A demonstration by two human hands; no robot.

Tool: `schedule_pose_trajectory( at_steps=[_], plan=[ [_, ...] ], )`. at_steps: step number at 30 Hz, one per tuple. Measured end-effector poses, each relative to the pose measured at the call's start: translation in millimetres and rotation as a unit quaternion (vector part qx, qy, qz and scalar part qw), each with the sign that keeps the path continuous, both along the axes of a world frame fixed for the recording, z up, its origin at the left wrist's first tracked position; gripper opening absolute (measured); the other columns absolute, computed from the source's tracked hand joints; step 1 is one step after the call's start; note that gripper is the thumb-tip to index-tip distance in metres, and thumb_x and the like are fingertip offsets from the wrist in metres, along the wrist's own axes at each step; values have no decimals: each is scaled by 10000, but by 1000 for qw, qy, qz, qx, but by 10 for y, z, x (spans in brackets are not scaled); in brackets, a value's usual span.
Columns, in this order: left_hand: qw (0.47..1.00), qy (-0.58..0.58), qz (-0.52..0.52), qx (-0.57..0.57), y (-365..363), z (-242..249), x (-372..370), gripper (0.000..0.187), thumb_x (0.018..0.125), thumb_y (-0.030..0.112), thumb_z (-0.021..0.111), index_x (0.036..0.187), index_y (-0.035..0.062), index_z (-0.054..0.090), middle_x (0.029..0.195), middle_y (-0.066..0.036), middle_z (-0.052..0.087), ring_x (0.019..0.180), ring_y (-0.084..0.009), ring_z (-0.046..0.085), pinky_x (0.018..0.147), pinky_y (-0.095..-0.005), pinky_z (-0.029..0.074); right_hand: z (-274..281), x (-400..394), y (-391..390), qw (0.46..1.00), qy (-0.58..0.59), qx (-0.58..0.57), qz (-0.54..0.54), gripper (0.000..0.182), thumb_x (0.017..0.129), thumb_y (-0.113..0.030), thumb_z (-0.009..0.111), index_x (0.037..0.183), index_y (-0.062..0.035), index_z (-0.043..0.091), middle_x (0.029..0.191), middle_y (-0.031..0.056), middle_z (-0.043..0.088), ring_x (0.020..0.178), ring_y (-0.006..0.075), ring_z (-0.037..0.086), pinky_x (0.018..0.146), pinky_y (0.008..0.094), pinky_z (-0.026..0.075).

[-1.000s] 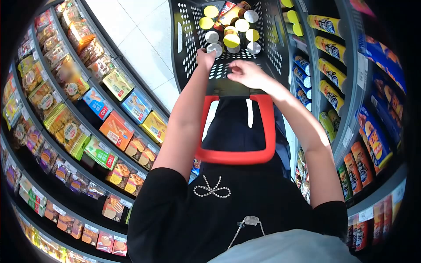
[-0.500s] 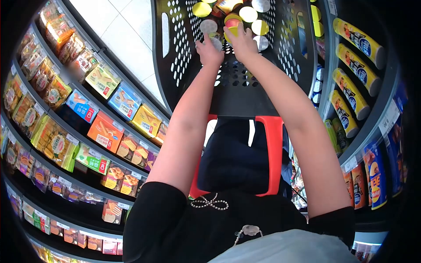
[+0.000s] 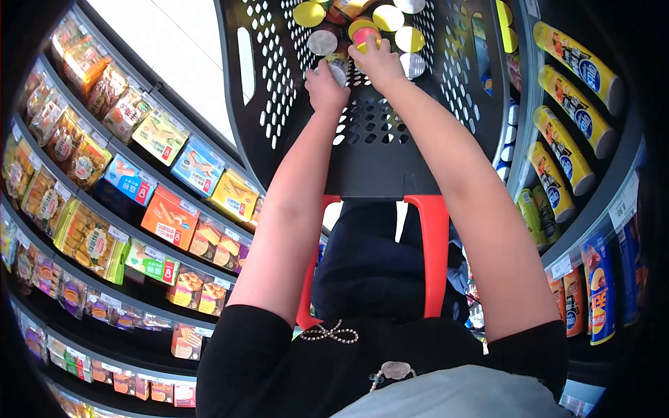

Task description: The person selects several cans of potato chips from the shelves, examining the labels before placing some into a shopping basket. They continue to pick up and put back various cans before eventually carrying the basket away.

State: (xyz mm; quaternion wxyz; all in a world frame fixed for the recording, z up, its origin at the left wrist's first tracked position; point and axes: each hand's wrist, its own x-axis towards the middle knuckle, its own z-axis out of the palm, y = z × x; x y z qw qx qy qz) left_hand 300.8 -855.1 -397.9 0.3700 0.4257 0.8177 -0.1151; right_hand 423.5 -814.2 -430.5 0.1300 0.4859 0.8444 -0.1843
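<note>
Fig.: head view, both arms stretched fwd into a black perforated basket (image 3: 446,90).

Grip, R: your right hand (image 3: 380,63) is closed over the top of a yellow-lidded can (image 3: 364,31), fingers curled round it; the can stands upright among the others at the far end of the basket. Grip, L: your left hand (image 3: 326,87) is wrapped round a silver-topped can (image 3: 339,64), just beside the R-hand one; how tightly it holds can't be told, since the palm side is hidden.

Progress (judgement): approx. a dozen cans, lids yellow or silver (image 3: 388,17), already stand packed upright at the far end. The two in hand look like the nearest row, touching the rest. The near half of the basket floor shows bare perforations, so there is room yet; whether more is to go in can't be read from this view.

Surroundings: red handle (image 3: 435,258) of the basket sits below your forearms, against the dark clothing. L side: shelves of boxed and bagged biscuits (image 3: 171,216), price tags along the edges. R side: shelf of yellow tubes (image 3: 564,150) lying on their sides, near the basket wall. The narrow aisle gives little elbow room; nothing lies betw. hands and cans.
</note>
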Motion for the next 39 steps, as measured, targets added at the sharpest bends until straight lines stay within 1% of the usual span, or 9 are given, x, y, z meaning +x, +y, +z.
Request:
schedule_pose_trajectory(
  at_steps=[9,10,12,15,19,22,25,26,39],
  plan=[
    [999,-6,0,34,33,594,65,816,520,192,796,1215,106,379,1117,-227,430,1007,-376,502,879,-404,440,1145,181,22,967,97,-126,-198,572,653,-40,620,1181,-199,466,1206,188,376,1065,389,442,807,435,492],
    [1000,-6,-12,27,62,707,59,813,525,180,788,1221,133,372,1146,-213,411,1027,-379,491,883,-414,440,1226,258,-56,982,115,-20,-152,553,698,-111,603,1218,-180,427,1161,198,402,983,397,481,791,428,488],
    [997,-7,-58,58,46,852,56,802,512,184,786,1209,152,392,1152,-179,421,1034,-362,493,890,-416,440,1919,344,120,945,110,-163,-261,519,670,-100,602,1165,-100,446,1138,216,416,959,391,487,792,431,478],
    [976,-108,-137,132,-111,157,-451,712,416,264,809,1024,25,526,970,-159,575,1010,-292,533,876,-386,445,2522,716,-11,919,176,-127,-329,494,599,-224,678,1077,-222,549,1131,183,424,915,327,534,733,418,495],
    [944,-92,-234,212,219,1319,-246,780,466,279,809,1085,-59,477,995,-225,574,935,-384,556,825,-437,451,3244,1162,-448,887,285,108,-347,666,562,-303,733,1144,-137,455,1014,203,419,887,356,504,718,422,479],
    [941,-92,-266,187,353,1577,-361,887,573,329,778,1217,-94,339,1197,-274,434,1083,-412,461,895,-450,413,3981,1436,-808,845,264,101,-453,758,580,-267,722,1239,-115,380,1015,200,406,878,378,524,737,438,476],
    [933,-164,-207,245,453,1951,-264,746,562,125,810,1168,-17,400,1081,-205,525,939,-324,562,791,-392,486,4559,1651,-1308,792,301,127,-516,777,587,-239,703,1276,-133,360,1065,206,411,938,394,520,787,443,468],
    [907,-307,-151,245,515,1994,-255,666,568,117,797,1111,-3,430,1032,-192,535,898,-304,558,783,-389,481,4569,1690,-1472,778,292,151,-536,777,589,-231,692,1283,-142,355,1102,217,412,973,405,512,813,439,460],
    [770,-407,-293,395,255,3944,1304,548,715,76,653,1190,38,381,1139,-202,458,1015,-311,485,868,-406,422,5322,2201,-3218,640,265,298,-657,769,612,-263,693,1290,-138,354,1089,183,415,944,367,523,807,406,472]
  ],
)
